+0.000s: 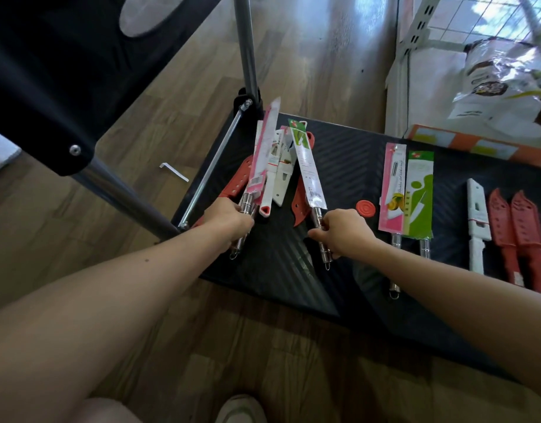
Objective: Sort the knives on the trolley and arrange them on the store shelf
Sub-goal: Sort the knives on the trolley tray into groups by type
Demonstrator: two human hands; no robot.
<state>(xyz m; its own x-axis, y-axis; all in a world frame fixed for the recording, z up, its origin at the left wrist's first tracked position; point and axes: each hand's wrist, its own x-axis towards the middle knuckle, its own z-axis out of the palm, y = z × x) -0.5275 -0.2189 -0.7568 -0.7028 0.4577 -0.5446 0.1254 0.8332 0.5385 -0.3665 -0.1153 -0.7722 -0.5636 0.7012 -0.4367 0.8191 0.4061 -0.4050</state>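
Observation:
On the black trolley deck [348, 166] lie several packaged knives. My left hand [229, 218] grips the steel handle of a knife in a pink sleeve [263, 148], tilted up over a mixed pile at the deck's left end. My right hand [342, 232] grips the steel handle of a knife in a green-and-white sleeve [307, 166]. To the right lie a pink-carded knife [391, 190] and a green-carded knife [419, 196] side by side, then a white sheathed knife [477, 221] and two red sheathed knives [516, 233].
A small red round disc [365, 208] sits on the deck between my right hand and the pink card. The trolley's grey handle post [246, 47] rises at the left. An orange box [464, 141], a foil bag [501, 77] and white shelving [422, 22] stand behind. Wood floor surrounds everything.

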